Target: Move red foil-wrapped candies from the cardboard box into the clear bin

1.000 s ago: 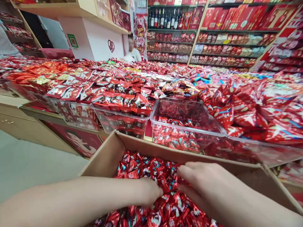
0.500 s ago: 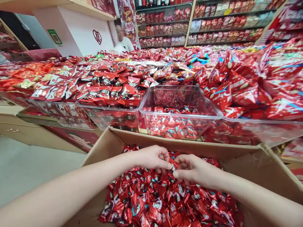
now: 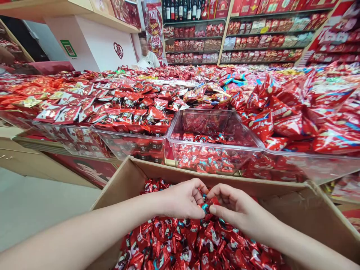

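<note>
L hand: my L hand [image 3: 183, 198] reaches in over the box, fingers curled narrow, thumb + fingertips pinching one side of a small, shiny red foil-wrapped sweet w/ a teal patch [image 3: 206, 207].
R hand: my R hand [image 3: 239, 205] mirrors it, thumb + fingers narrow on the other side; prob. fingertips only b/c the pc is so small.
Sweet: b/w my two hands, just above the pile; partly hidden, so can't tell if wrapper's intact.
Pile: loose heap of similar red foil-wrapped sweets [image 3: 185, 242], lying every which way in the box, as bulk stock would.
Box: open brown cardboard box w/ tall plain walls [image 3: 302, 210], below my hands; walls prob. there to keep slippery foil pcs in.
Clear bin: see-thru rectangular plastic bin [image 3: 215, 144], just beyond box; red sweets inside sit well below its rim.
Neighbours: red-and-black shiny packets [image 3: 135, 115] to its left, bulky red pointed packets [image 3: 284, 112] to its right, both heaped past the rims, prob. for easy viewing.
Back: person in a light top [image 3: 151, 59] beyond the display; stocked wall shelves [image 3: 194, 50] behind.
</note>
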`<state>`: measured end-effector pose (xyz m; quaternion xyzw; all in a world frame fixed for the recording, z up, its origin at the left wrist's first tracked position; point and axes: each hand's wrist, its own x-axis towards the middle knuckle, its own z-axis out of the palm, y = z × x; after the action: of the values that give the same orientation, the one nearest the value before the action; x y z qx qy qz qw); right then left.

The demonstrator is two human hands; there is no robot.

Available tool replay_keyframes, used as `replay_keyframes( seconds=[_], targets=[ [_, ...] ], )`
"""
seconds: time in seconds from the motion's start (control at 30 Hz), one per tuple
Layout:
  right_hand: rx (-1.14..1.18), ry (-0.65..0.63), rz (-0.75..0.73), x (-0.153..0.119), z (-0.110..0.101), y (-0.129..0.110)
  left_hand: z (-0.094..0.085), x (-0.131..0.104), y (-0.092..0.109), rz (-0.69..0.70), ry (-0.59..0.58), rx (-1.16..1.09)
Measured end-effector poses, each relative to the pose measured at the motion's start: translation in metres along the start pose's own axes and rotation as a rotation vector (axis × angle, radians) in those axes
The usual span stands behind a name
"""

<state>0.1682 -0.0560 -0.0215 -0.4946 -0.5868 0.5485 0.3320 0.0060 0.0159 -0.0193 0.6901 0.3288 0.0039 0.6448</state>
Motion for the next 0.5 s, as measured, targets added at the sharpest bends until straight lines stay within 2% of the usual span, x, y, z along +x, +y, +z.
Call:
replay_keyframes(
  seconds=[0.2, 0.27, 0.33, 0.4, 0.43, 0.5],
  targets=[
    [-0.267, -0.012, 0.034, 0.0, 0.001, -0.001, -0.008, 0.002, 0.002, -0.065, -0.042, 0.077],
    [-0.346, -0.029, 0.06, 0.0, 0.001, -0.004, -0.012, -0.003, 0.009, -0.059, -0.062, 0.213],
    [-0.467, -0.025, 0.044, -0.004, -0.001, -0.011, -0.018, -0.015, 0.024, -0.004, -0.082, 0.471],
    [-0.589, -0.003, -0.01, -0.012, -0.009, -0.024, -0.027, -0.034, 0.046, 0.017, -0.153, 0.735],
    [-0.624, 0.026, -0.051, -0.016, -0.015, -0.035, -0.032, -0.047, 0.058, -0.005, -0.17, 0.789],
    [-0.676, 0.149, -0.149, -0.023, -0.031, -0.061, -0.044, -0.075, 0.079, -0.029, -0.079, 0.792]
  ],
)
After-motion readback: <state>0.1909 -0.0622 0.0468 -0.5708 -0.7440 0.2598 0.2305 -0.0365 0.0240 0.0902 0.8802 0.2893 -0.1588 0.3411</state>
